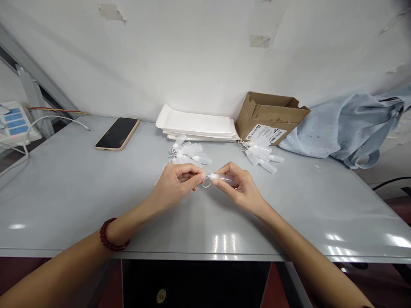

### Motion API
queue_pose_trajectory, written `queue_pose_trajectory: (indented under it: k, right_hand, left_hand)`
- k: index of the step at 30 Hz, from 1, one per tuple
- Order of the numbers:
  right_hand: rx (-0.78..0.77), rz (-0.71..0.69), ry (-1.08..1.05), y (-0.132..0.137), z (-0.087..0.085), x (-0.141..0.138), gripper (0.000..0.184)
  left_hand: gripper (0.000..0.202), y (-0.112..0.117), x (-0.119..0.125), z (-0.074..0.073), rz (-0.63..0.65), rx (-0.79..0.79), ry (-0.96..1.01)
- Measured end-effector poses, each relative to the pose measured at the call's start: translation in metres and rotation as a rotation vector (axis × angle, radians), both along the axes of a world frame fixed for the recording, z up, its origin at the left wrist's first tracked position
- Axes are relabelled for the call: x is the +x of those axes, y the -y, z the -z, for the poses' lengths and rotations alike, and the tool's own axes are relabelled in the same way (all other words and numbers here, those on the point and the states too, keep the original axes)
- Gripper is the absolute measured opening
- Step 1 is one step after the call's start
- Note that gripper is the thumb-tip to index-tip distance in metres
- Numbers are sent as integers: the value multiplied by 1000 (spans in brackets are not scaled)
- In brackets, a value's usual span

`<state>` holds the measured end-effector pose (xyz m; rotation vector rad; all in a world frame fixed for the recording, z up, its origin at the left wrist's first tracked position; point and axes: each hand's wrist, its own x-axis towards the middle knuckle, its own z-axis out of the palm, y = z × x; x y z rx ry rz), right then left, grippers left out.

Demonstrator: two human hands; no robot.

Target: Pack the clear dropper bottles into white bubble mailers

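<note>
With right hand wrapped around a small translucent bottle just below and right of the frame's centre, and left hand pinching with thumb and forefinger at the tip of its white nozzle. Too small to tell, anything between those fingertips. Best, probably, to hold the bottle still without squeezing its likely soft wall, and to work only with left fingertips, straight along the nozzle's line. Keep the thin loop below the nozzle free of both hands. Avoid brushing the pile of bottles behind left hand, near mid-frame, or the second pile right of centre, in front of the cardboard box.
</note>
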<state>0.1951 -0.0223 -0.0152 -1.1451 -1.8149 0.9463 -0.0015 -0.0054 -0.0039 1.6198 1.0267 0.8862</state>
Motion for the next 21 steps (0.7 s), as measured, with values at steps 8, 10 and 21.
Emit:
queue_pose_trajectory:
  k: [8,10,21]
  right_hand:
    - [-2,2,5,0,0,0,21]
    - [0,1,3,0,1,0,21]
    - [0,-4,8,0,1,-2,20]
  left_hand:
    - [13,0,1,0,13,-3,13]
    - [12,0,1,0,13,-1,18]
    - [12,0,1,0,25,-8,24]
